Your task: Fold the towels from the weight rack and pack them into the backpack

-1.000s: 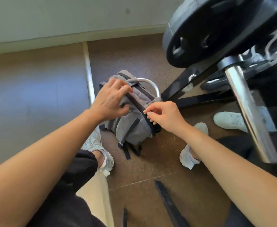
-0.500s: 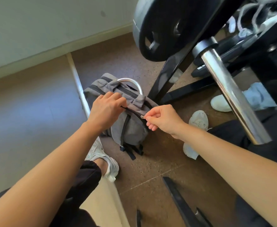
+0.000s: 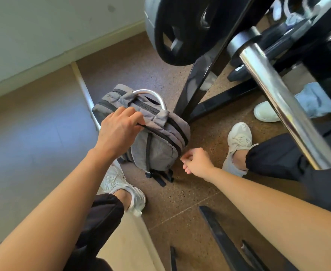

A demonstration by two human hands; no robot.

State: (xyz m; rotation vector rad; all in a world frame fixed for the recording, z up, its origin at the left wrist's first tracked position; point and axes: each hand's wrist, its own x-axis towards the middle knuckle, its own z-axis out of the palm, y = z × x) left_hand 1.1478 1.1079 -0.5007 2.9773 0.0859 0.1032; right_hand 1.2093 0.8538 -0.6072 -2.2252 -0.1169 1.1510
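Speckled brown floor [image 3: 141,61], grey backpack [image 3: 160,151] gripped under left hand [image 3: 119,130], right hand [image 3: 197,160] pinching its zipper pull.

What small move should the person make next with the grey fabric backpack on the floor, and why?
Probably let go of the zipper pull. The right hand pinches it low on the side of the grey fabric backpack, where the dark zipper track appears to end, while the left hand steadies the top. The track looks closed along its visible length, so little pulling seems left.

Our right hand [image 3: 197,162] has pulled the zip down the backpack [image 3: 156,145] side; it looks closed now.
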